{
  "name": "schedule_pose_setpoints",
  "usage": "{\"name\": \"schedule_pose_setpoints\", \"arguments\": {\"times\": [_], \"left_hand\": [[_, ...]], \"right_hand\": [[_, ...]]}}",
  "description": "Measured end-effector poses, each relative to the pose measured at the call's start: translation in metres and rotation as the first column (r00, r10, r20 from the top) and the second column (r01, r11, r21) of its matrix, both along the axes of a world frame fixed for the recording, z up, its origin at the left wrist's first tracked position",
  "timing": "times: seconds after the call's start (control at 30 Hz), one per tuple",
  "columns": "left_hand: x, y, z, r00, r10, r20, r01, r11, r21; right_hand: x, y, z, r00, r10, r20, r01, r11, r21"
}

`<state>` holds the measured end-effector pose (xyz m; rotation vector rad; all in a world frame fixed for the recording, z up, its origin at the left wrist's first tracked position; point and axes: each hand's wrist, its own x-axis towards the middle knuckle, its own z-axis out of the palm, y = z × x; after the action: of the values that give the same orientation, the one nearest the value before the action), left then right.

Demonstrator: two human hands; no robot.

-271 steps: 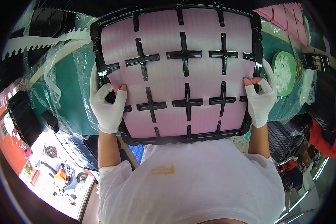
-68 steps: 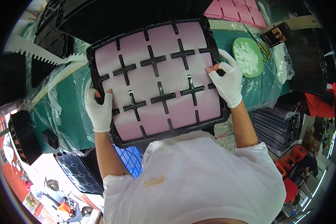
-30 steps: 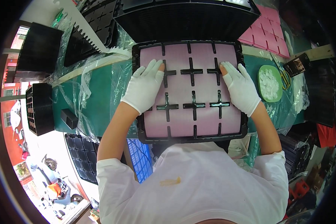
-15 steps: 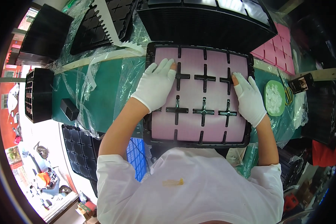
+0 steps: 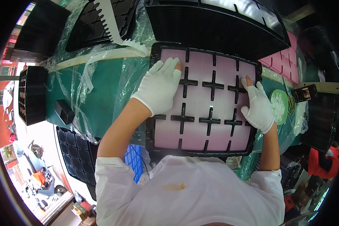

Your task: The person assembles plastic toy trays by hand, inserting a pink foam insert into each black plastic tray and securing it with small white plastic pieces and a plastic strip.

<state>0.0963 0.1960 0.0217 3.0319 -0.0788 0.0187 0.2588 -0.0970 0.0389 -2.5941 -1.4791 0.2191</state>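
A black plastic tray (image 5: 213, 86) with raised cross-shaped dividers lies on the bench in front of me. Pale pink flat pieces (image 5: 197, 98) fill its compartments. My left hand (image 5: 159, 87), in a white glove with a bare fingertip showing, rests flat over the tray's left side, fingers stretched out. On the right side, my gloved right hand (image 5: 259, 107) lies across the edge with its thumb spread from the fingers. One bare fingertip there touches near a divider. Both hands are open and grip nothing visible.
Behind the tray rises a tall stack of black trays (image 5: 214, 34). A green dish (image 5: 278, 107) of small white pieces, scissors (image 5: 291, 104) and a phone (image 5: 304, 93) sit at the right. Clear plastic film and a white toothed strip (image 5: 109, 20) lie to the left, near a black block (image 5: 64, 112).
My right hand has shifted slightly lower along the tray's right edge, and its thumb has spread out. My left hand stays on the left side. The whole view has tilted a little.
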Motion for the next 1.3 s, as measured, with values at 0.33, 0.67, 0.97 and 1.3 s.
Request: {"name": "schedule_pose_setpoints", "arguments": {"times": [0.33, 0.67, 0.97, 1.3], "left_hand": [[0.021, 0.001, 0.022, 0.997, 0.014, -0.08, -0.02, 0.997, -0.076], [0.054, -0.066, 0.012, 0.962, 0.257, -0.087, -0.245, 0.961, 0.132], [0.053, -0.076, 0.011, 0.938, 0.312, -0.15, -0.276, 0.935, 0.224], [0.032, -0.069, -0.012, 0.984, 0.176, 0.002, -0.173, 0.967, 0.185]], "right_hand": [[0.018, 0.02, -0.007, 0.995, -0.07, 0.069, 0.07, 0.998, 0.009], [-0.02, 0.058, -0.006, 0.962, -0.169, 0.214, 0.222, 0.941, -0.257], [-0.013, 0.043, -0.008, 0.987, -0.148, 0.058, 0.155, 0.977, -0.144], [-0.015, 0.011, -0.025, 0.992, -0.07, 0.109, 0.068, 0.997, 0.022]]}}
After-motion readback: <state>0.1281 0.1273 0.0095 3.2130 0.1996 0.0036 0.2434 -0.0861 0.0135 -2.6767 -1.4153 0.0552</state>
